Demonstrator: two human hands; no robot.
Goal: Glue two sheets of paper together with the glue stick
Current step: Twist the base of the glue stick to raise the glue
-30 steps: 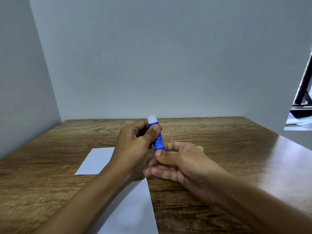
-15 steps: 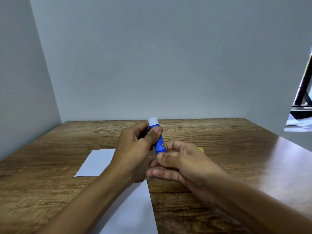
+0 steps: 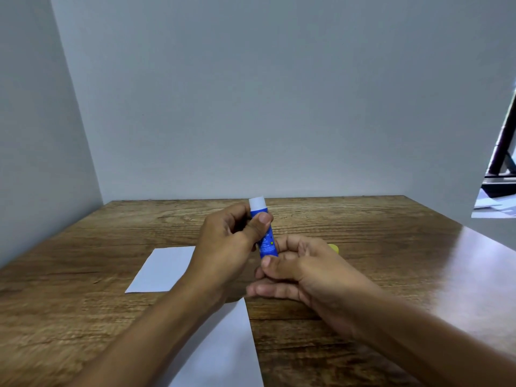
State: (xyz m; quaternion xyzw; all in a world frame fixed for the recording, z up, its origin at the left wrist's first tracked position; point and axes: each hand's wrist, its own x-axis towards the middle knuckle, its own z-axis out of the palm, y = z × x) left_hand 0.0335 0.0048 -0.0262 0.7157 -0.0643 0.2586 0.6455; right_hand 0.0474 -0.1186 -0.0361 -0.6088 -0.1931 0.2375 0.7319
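A blue glue stick [image 3: 265, 236] stands nearly upright above the table, its white glue tip exposed at the top. My left hand [image 3: 226, 247] grips its upper barrel between thumb and fingers. My right hand [image 3: 301, 272] pinches its lower end. One white sheet of paper [image 3: 163, 269] lies flat on the wooden table [image 3: 391, 247] to the left, partly behind my left hand. A second white sheet [image 3: 220, 350] lies nearer me, under my left forearm. A small yellow object [image 3: 334, 248], perhaps the cap, shows behind my right hand.
Grey walls close off the table at the back and on the left. Past a wall edge at the far right, a dark frame [image 3: 502, 152] and some papers are visible.
The glue stick and both hands have stayed almost in place. My right thumb has shifted slightly on the stick's lower end.
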